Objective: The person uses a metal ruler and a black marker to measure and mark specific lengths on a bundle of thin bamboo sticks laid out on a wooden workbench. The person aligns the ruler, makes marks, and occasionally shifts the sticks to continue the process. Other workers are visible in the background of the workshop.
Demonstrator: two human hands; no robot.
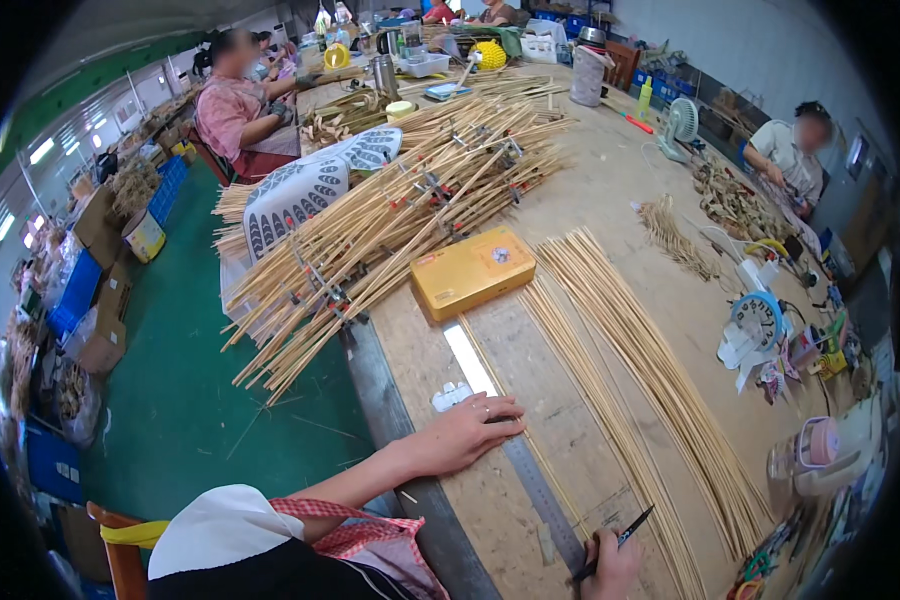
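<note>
My left hand (467, 432), with a ring on one finger, lies palm down across a long metal ruler (535, 478), its fingers stretched over the ruler and a thin straw-coloured stick (550, 470) along its right edge. Its thumb is hidden. At the lower edge, my right hand (613, 568) is closed around a slim dark pointed tool (634, 525), tip facing up and right; I cannot tell whether it is a pen or a knife. That hand is beside the ruler's near end. A small white plastic piece (451, 396) lies beside the ruler, just beyond my left hand.
A yellow tin box (473, 272) stands at the ruler's far end. Long sticks lie in rows (660, 400) to the right; clamped bundles (400, 215) fill the table's left side. A small fan (680, 122) and a clear jug (820, 455) stand right. Other people (240, 110) sit around the table.
</note>
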